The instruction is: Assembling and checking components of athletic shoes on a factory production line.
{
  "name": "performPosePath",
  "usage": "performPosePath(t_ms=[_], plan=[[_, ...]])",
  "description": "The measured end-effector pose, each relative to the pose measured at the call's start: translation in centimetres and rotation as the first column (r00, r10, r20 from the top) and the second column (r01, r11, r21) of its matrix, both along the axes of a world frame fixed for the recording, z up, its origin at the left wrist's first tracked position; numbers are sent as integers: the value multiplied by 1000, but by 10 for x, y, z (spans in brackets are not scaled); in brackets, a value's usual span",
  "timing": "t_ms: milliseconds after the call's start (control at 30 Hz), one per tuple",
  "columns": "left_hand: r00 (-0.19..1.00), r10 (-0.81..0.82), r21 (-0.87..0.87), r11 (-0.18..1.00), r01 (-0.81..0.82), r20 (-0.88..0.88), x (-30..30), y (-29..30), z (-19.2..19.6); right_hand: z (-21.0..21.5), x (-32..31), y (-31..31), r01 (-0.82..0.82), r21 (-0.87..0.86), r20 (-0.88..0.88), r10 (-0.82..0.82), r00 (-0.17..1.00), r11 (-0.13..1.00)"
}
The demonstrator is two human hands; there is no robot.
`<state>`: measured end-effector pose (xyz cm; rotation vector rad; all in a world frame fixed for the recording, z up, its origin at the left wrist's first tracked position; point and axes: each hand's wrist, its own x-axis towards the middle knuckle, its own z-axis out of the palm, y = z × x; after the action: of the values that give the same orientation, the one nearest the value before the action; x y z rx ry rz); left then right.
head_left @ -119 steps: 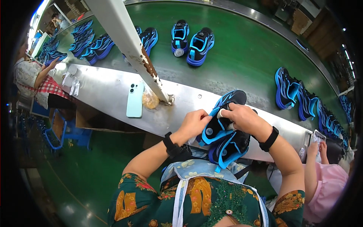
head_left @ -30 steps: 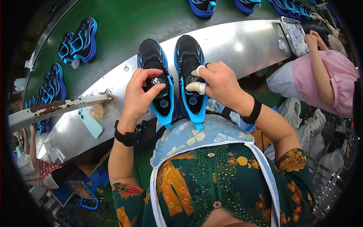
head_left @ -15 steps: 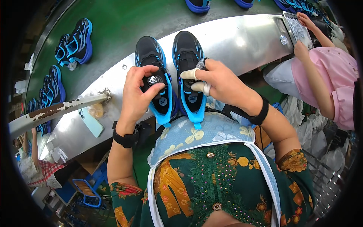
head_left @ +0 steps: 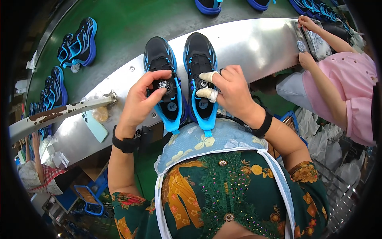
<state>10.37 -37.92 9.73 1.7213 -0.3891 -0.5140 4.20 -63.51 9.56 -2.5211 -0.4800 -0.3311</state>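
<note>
Compared with half a second earlier, little has shifted: the pair of shoes lies in the same spot and both hands stay on the dials, the view only slightly nearer.

At far left, a rusty white bar (head_left: 59,113) is seen crossing above the brushed-metal counter (head_left: 258,44), with a pale mint phone (head_left: 94,126) lying flat beneath it. Further pairs of black-and-blue shoes (head_left: 77,42) are spread on the green belt (head_left: 131,24) beyond.

The left hand (head_left: 139,99) is curled over the left shoe (head_left: 161,59) — its thumb and forefinger are pinched on the small round dial (head_left: 162,84) at the tongue. The shoe is of black knit with glossy blue trim and a bright blue heel tab, toe pointing away, heel overhanging the counter's near edge.

Just beside it, touching, the right shoe (head_left: 200,51) is laid parallel. The right hand (head_left: 230,93) is held at its round dial (head_left: 204,84), taped fingers (head_left: 208,76) closed on it.

At right, another person's pink sleeve (head_left: 350,79) is seen — their hands rest at a flat grey tray (head_left: 316,42)
</note>
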Motion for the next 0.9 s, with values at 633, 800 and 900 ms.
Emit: performPosePath(t_ms=[633,800,900], plan=[[537,-40,-280,884,-373,-843,-70,-68,10,11,34,-13,-263,262,-338,343,876,929],[504,53,-235,839,-491,-862,-75,-75,-4,14,46,-13,-312,253,-420,395,817,916],[559,67,-231,865,-445,-826,-72,-79,-6,0,50,-19,-167,498,-570,466,677,851]])
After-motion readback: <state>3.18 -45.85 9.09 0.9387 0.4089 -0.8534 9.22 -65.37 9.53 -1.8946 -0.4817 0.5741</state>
